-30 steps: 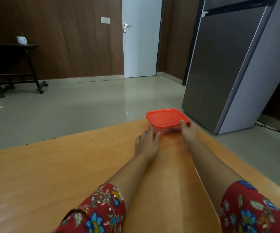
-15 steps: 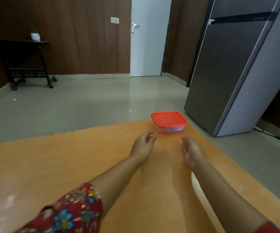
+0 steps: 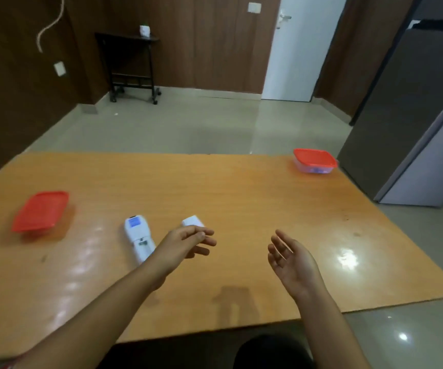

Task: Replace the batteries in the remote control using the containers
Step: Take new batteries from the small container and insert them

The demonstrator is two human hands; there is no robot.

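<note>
A white remote control [image 3: 138,236] lies on the orange table [image 3: 241,198], back side up with its battery bay uncovered. Its small white cover [image 3: 193,221] lies just to the right. My left hand [image 3: 185,243] hovers open between them, over the remote's lower end, fingers spread and holding nothing. My right hand [image 3: 292,259] is open, palm turned left, above bare table. One red-lidded container [image 3: 314,161] stands at the far right corner; another red-lidded container [image 3: 40,211] sits at the left.
A grey refrigerator [image 3: 414,115] stands close to the table's right side. Beyond the table are a tiled floor, a white door [image 3: 295,49] and a dark side table [image 3: 132,62] against the wooden wall.
Both hands have pulled back from the far right container, which stays closed at the corner. The view has swung left and down, bringing the remote, its cover and the left container into sight.
</note>
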